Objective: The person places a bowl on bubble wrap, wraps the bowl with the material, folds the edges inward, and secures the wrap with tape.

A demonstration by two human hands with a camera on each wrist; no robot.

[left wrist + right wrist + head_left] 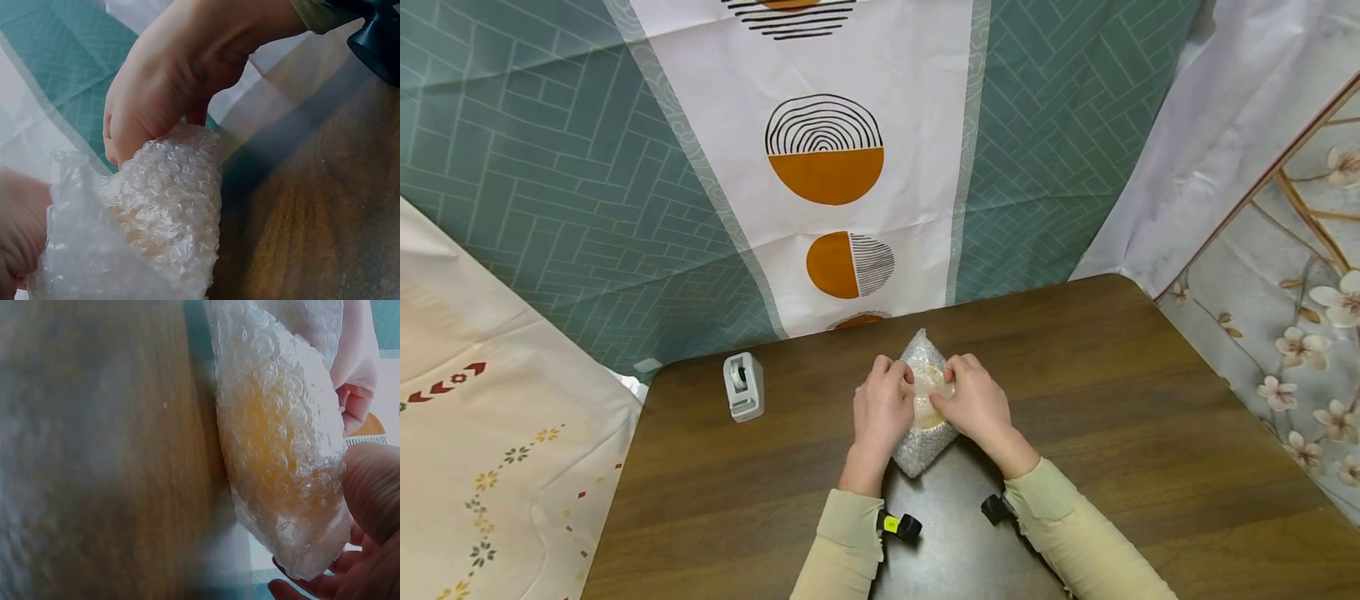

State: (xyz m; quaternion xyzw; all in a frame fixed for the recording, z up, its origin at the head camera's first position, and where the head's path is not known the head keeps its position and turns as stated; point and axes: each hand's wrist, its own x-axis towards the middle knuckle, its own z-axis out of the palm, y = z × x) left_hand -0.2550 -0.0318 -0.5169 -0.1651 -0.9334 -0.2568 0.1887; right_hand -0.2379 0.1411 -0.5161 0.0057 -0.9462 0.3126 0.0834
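Note:
Both hands hold a sheet of bubble wrap (916, 454), folded in a diamond shape over a yellowish thing (265, 440). Its kind cannot be told through the bubbles. My left hand (882, 408) pinches the wrap at the left side with curled fingers. On the opposite side my right hand (979, 404) pinches another part between thumb and fingers. The left wrist view shows the right hand (169, 87) gripping the upper edge of the bumpy plastic. In the right wrist view, the wrapped bundle bulges beside the right hand (378, 500).
A white tape dispenser (745, 392) stands on the brown wooden table (1090, 400), left of the hands. Patterned cloths (1037, 167) hang behind the table's far edge and at both sides. A small black camera is strapped to each wrist.

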